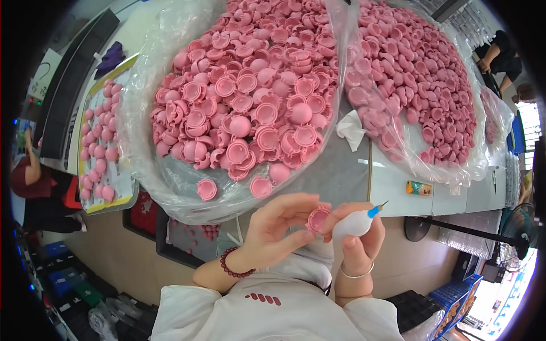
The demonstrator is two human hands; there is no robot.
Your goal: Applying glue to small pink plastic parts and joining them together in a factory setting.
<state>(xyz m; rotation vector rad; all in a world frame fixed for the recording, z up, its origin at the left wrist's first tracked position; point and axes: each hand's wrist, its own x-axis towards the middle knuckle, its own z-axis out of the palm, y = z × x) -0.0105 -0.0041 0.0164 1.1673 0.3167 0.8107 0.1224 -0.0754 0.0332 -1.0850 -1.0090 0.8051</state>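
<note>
Between my two hands, above the table's near edge, is a pink half-round plastic shell (318, 219) with its hollow side showing. My left hand (278, 224) is curved around its left side, fingers and thumb closing on its rim. In my right hand (364, 236) lies a white squeeze bottle (351, 225) with a blue collar and a thin needle tip, which points up and to the right, away from the shell. The right fingertips also come up against the shell's right side. Two loose shells, one a pink half shell (207, 189), lie on the plastic just beyond my left hand.
Clear plastic sheeting (170, 199) holds a big heap of pink half shells (244, 102); a second heap (421, 85) lies at right. A yellow-edged tray (108, 206) carries pink balls at left. Crumpled white tissue (351, 131) and an orange-green tube (419, 187) rest on the table.
</note>
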